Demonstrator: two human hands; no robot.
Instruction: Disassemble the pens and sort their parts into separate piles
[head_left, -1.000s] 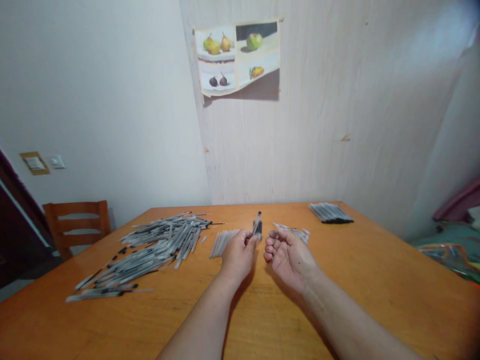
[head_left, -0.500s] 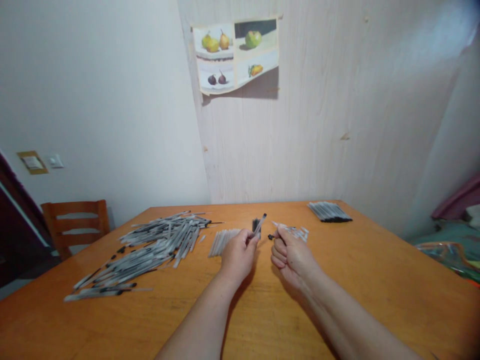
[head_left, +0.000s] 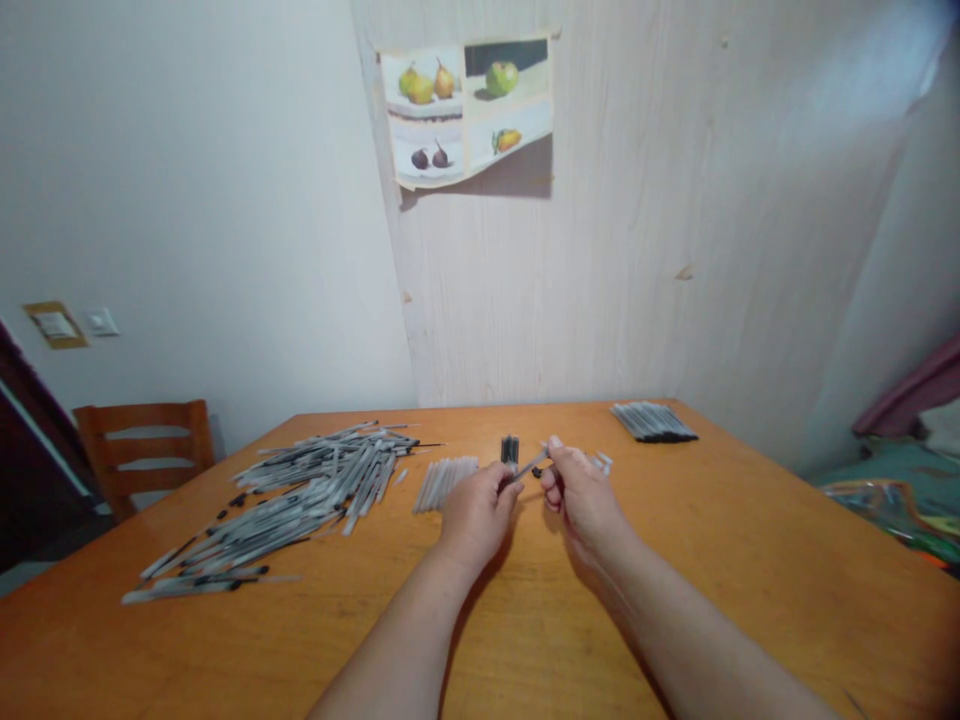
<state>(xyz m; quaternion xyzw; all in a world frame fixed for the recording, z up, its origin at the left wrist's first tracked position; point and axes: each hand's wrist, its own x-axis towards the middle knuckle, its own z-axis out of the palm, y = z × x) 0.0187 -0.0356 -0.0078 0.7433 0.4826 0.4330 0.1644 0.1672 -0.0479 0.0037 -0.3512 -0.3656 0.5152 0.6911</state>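
Observation:
A slim translucent pen (head_left: 532, 464) slants up to the right between my two hands. My left hand (head_left: 478, 508) is closed on its lower end, thumb and fingers pinched together. The thumb and forefinger of my right hand (head_left: 583, 488) are closed at its upper end; whether a small cap is in them too is hidden. Just beyond my left hand lies a small bundle of black pieces (head_left: 510, 450), probably refills. A row of clear pen barrels (head_left: 444, 482) is beside that hand. Small clear pieces (head_left: 602, 462) and a black bit (head_left: 536, 473) lie by my right hand.
A big loose heap of pens (head_left: 322, 490) spreads over the left of the wooden table (head_left: 525, 640). Toward the back right lies a neat row of pens with black ends (head_left: 654, 422). A chair (head_left: 146, 450) stands beyond the left edge.
The pen has tipped from steep to flatter, its upper end now at my right fingers. My right hand has turned and risen slightly toward it. The view has shifted a little.

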